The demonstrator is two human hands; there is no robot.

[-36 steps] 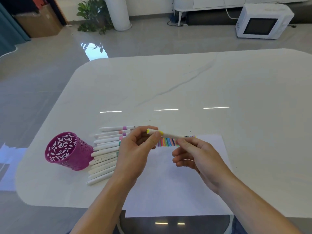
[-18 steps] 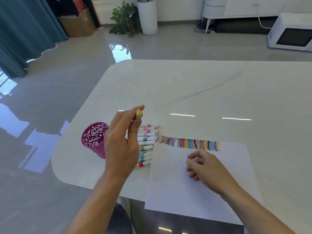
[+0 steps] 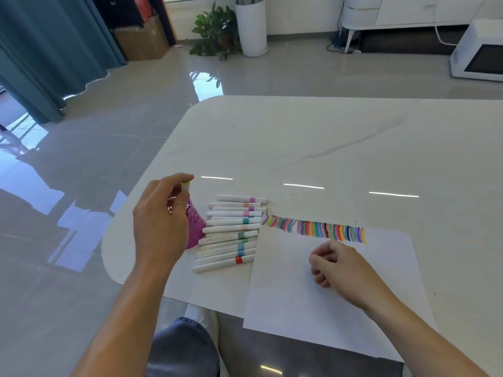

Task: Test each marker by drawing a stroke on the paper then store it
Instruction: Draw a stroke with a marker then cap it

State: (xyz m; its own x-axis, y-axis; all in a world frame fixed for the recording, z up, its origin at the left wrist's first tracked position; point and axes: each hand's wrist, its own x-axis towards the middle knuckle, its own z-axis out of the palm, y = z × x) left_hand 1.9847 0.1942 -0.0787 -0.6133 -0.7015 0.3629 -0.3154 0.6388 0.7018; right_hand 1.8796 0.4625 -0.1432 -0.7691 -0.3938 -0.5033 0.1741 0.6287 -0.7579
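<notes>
**Yellow marker (image 3: 186, 185) poised at the magenta pen cup (image 3: 196, 227)**

My left hand (image 3: 163, 221), left of centre in the frame, pinches the yellow marker upright between thumb and fingers, right over the magenta pen cup, which the hand mostly hides. I cannot tell whether its lower end is inside. My right hand (image 3: 337, 262), right of centre and well apart, rests on the paper (image 3: 313, 308), fingers loosely curled round nothing. Between them a row of white markers (image 3: 231, 232) lies on the table (image 3: 326, 145), touching the paper's left edge. Coloured strokes (image 3: 315, 229) line its top.
</notes>
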